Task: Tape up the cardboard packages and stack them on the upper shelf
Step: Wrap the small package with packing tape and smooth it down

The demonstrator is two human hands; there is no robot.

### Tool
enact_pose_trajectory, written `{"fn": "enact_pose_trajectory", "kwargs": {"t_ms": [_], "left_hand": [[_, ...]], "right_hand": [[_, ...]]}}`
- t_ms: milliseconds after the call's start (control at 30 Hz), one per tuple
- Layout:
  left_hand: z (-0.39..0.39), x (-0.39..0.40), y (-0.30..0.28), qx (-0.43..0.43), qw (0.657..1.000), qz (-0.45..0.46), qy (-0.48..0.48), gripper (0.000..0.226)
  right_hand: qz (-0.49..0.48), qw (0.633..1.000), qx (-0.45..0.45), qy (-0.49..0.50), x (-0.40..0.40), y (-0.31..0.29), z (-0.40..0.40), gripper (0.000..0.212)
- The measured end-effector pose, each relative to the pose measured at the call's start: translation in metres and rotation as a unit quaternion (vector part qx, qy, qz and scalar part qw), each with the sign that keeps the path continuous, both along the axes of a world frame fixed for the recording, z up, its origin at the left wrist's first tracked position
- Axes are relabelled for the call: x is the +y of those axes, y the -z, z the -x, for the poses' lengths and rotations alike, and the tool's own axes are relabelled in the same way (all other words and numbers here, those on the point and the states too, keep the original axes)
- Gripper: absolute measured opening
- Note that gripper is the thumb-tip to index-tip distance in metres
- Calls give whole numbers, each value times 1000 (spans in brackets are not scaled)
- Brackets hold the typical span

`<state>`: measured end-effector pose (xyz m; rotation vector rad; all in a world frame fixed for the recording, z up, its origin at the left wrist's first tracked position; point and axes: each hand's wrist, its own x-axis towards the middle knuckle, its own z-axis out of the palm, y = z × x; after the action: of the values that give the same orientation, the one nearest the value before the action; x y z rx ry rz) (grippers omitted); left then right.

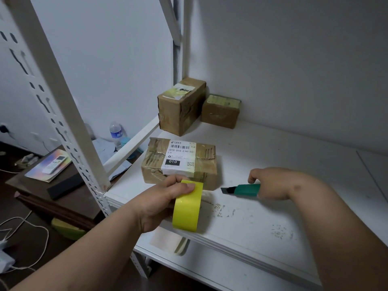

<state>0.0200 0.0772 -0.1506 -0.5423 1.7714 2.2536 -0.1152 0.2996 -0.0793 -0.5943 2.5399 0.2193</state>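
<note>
Head view: left hand (159, 204) gripped yellow tape roll (187, 206) by labelled brown cardboard package (180, 162) on white shelf (273, 206); right hand (273, 183) fingers wrapped green utility knife (241, 189). Best: keep strip taut, cut away from fingers.

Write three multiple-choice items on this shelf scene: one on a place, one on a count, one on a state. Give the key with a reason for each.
1. Where does the labelled package lie?
A. on the floor
B. on the shelf board, beyond the tape roll
C. on top of another package

2. How many cardboard packages are on the shelf board?
A. two
B. three
C. five

3. What is the state of the utility knife?
A. blade out, held in the right hand
B. lying on the board
C. held in the left hand

Key: 1 B, it rests on the board past the yellow tape roll. 2 B, one near, two at the back. 3 A, the right hand grips it with the dark blade showing; the left hand holds the tape.
</note>
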Motion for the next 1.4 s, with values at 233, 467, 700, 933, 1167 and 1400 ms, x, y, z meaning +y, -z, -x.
{"fn": "enact_pose_trajectory", "kwargs": {"t_ms": [233, 467, 700, 933, 1167, 1400], "left_hand": [[6, -5, 0, 2, 999, 5, 35, 77], [5, -4, -2, 14, 1000, 8, 26, 56], [4, -5, -6, 11, 999, 12, 50, 53], [11, -11, -8, -21, 999, -29, 33, 32], [24, 2, -9, -36, 995, -42, -88, 14], [28, -3, 0, 19, 996, -17, -85, 12]], "right_hand": [[169, 977, 131, 15, -19, 34, -23, 27], [503, 808, -134, 277, -66, 55, -68, 34], [560, 731, -246, 303, -72, 58, -70, 60], [625, 656, -356, 228, -53, 76, -72, 84], [621, 690, -311, 202, -54, 77, -78, 79], [616, 709, -270, 211, -54, 72, -84, 73]]}}
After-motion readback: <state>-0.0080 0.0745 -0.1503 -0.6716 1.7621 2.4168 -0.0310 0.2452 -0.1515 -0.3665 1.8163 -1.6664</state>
